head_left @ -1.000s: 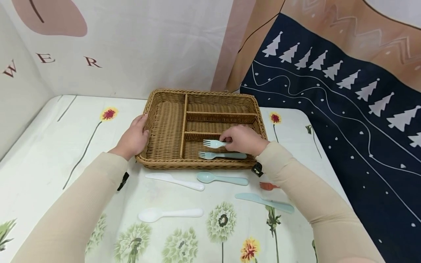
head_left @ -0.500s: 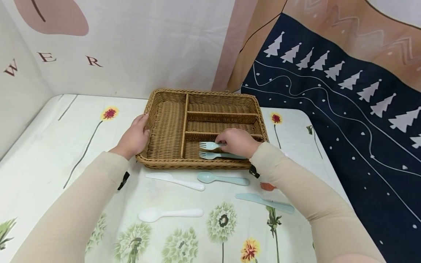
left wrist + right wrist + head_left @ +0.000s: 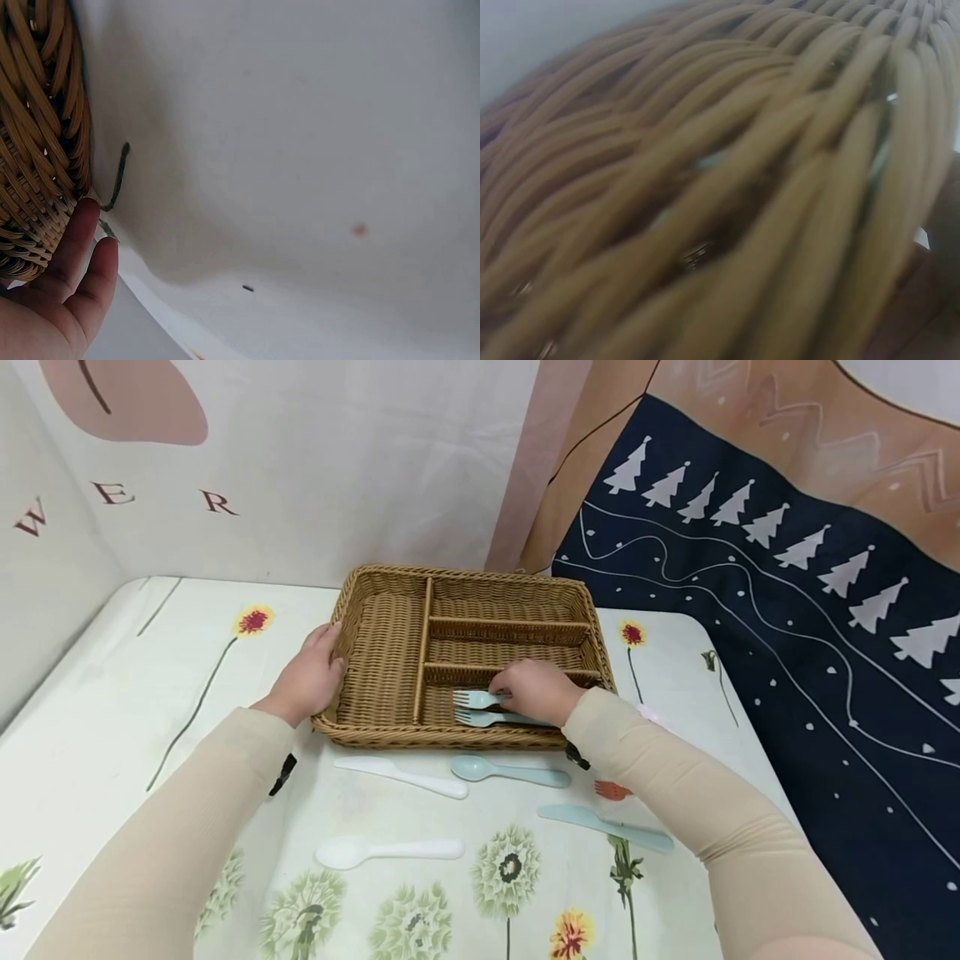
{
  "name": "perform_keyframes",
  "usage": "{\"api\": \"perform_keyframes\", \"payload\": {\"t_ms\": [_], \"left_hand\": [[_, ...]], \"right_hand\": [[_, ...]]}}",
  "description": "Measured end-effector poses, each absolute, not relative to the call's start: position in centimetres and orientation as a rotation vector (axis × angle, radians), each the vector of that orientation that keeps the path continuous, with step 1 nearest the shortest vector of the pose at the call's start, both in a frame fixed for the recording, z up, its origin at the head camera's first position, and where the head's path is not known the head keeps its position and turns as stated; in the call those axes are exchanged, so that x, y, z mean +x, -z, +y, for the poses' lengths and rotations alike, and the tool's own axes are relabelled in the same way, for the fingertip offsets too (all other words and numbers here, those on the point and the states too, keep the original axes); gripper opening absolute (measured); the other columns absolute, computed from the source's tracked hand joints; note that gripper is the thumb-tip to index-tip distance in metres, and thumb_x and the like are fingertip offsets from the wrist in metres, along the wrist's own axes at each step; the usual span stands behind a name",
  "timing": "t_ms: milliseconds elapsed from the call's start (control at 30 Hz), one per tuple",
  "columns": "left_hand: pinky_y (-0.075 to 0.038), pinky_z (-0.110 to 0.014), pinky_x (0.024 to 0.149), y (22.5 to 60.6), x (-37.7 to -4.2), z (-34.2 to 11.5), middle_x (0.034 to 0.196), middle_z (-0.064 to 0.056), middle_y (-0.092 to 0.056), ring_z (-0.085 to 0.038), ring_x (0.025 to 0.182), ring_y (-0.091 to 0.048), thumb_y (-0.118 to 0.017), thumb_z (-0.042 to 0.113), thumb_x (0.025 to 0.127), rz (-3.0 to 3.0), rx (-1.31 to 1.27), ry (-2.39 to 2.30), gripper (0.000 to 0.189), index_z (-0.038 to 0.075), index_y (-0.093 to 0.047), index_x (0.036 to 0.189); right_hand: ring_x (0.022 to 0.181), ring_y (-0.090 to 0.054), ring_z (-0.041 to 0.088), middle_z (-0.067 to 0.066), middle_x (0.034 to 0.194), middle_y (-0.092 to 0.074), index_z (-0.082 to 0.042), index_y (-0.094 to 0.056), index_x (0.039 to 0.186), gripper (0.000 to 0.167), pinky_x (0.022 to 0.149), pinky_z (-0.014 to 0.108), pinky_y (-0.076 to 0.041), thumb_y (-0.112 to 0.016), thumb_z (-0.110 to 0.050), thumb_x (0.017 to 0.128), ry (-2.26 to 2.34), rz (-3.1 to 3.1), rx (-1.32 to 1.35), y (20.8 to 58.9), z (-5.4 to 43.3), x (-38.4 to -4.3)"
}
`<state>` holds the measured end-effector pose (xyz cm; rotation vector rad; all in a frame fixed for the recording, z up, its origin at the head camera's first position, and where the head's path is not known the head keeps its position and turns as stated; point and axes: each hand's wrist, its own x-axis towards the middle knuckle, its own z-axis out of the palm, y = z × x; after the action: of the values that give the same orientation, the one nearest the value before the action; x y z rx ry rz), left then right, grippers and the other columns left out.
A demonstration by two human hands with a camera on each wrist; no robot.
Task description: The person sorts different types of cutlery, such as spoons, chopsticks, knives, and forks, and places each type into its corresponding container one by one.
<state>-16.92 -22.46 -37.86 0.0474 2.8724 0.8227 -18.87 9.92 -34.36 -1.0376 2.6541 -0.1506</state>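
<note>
Quantity, rectangular brown wicker tray: one, having four compartments and three narrow brown dividers. Cutlery comprises two pale blue plastic forks plus one orange-red plastic fork, partly hidden; two spoons, one white, one pale blue; and two knives, one white, one pale blue.

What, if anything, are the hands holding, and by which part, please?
The right hand pinches the upper fork just behind its head; the left hand holds the basket by its left side.
</note>
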Motion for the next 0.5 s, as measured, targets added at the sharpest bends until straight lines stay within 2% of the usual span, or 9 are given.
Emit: {"api": "perform_keyframes", "payload": {"t_ms": [500], "left_hand": [[-0.022,-0.060,0.113,37.96,-16.97,-22.46,0.158,-0.026,-0.005,-0.049,0.140,-0.019,-0.029,0.012,0.103,2.873,0.041,-0.832,0.059,-0.001,-0.002,0.154]], "right_hand": [[0.098,-0.068,0.018,0.004,0.113,-0.071,-0.011,-0.072,0.115,0.024,0.084,0.034,-0.057,-0.067,-0.012,0.091,0.149,2.659,-1.030,34.68,9.54,-18.78]]}}
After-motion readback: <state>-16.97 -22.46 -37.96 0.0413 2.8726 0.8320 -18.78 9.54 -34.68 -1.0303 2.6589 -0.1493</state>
